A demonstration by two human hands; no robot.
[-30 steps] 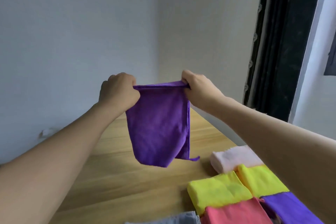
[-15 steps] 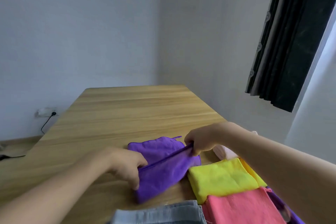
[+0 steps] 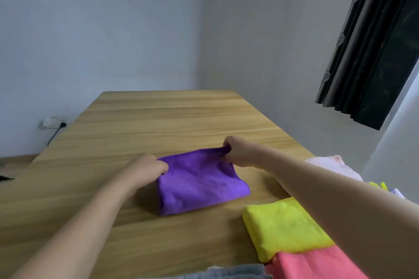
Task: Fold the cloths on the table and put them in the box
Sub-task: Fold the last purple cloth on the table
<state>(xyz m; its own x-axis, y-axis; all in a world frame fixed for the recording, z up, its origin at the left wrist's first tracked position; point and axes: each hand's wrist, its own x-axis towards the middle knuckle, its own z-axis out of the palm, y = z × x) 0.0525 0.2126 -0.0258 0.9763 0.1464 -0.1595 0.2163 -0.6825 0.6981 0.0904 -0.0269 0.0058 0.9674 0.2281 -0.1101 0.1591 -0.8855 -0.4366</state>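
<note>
A purple cloth (image 3: 199, 184) lies folded on the wooden table (image 3: 158, 124). My left hand (image 3: 148, 169) pinches its far left corner and my right hand (image 3: 237, 150) pinches its far right corner, both closed on the fabric. Folded cloths lie at the right: a yellow one (image 3: 283, 226), a pink one (image 3: 315, 265), a pale pink one (image 3: 328, 164) partly behind my right forearm, and a grey one (image 3: 233, 273) at the bottom edge. No box is in view.
Bare tabletop stretches ahead to the far edge near the white walls. A dark curtain (image 3: 371, 47) hangs at the upper right. A wall socket with a black cable (image 3: 54, 124) sits low at the left.
The purple cloth hung in the air between both hands; it has come down onto the table and been folded over into a smaller rectangle, with both hands still gripping its far corners.
</note>
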